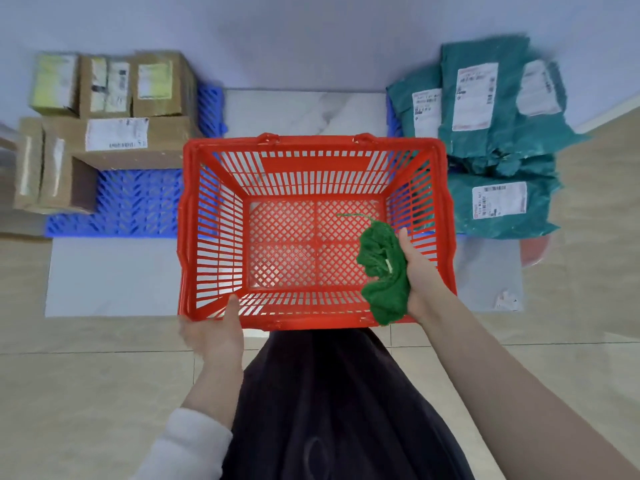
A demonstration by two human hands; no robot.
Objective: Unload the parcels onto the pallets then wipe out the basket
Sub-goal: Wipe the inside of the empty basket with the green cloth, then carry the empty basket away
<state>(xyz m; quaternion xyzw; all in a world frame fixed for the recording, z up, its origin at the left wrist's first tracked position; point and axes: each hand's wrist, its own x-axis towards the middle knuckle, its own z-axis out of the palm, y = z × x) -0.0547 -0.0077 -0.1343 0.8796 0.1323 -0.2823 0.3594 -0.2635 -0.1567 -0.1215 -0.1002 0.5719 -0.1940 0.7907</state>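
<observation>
A red plastic basket [221, 233] stands on the floor in front of me, with nothing inside but a cloth. My left hand [213, 332] grips its near rim at the left corner. My right hand [417, 271] is closed on a crumpled green cloth [382, 268], held inside the basket against its near right corner. Brown cardboard boxes [114, 109] are stacked on a blue pallet [135, 206] to the left. Teal mailer bags [485, 98] with white labels lie piled on the right, where a blue pallet edge [393, 116] shows.
A pale wall runs behind both stacks. A marble floor tile [298, 109] lies between the pallets. Beige floor tiles spread on both sides of me. My dark clothing [329, 410] fills the lower middle of the view.
</observation>
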